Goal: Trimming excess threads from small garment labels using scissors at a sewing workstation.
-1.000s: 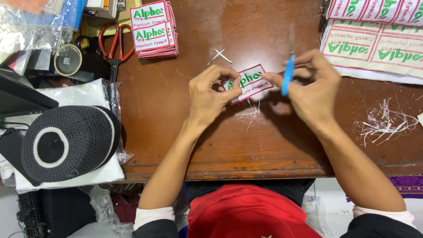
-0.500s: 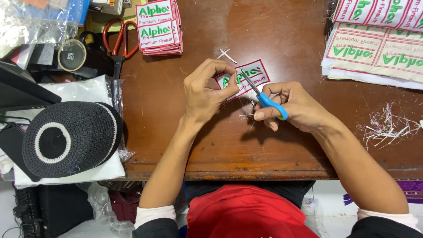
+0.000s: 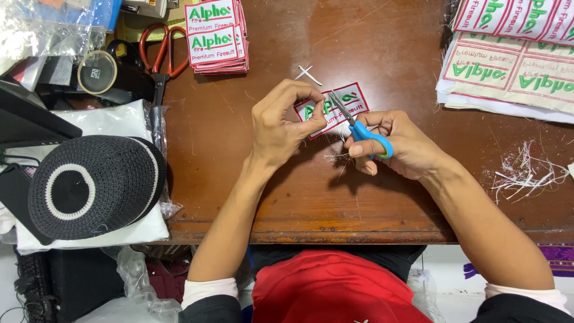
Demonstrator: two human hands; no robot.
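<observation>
An embroidered patch is pinched by its lower-left edge between thumb and fingers of the left hand, just above the brown table. Small blue-handled scissors are gripped in the right hand, blades laid against the patch. White thread scraps lie to the right.

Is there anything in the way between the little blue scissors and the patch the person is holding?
Nothing visible. The left hand pinches the patch by its near edge, and the small blue scissors in the right hand already have their blades at that edge. Only loose threads lie on the table under the hands.
</observation>
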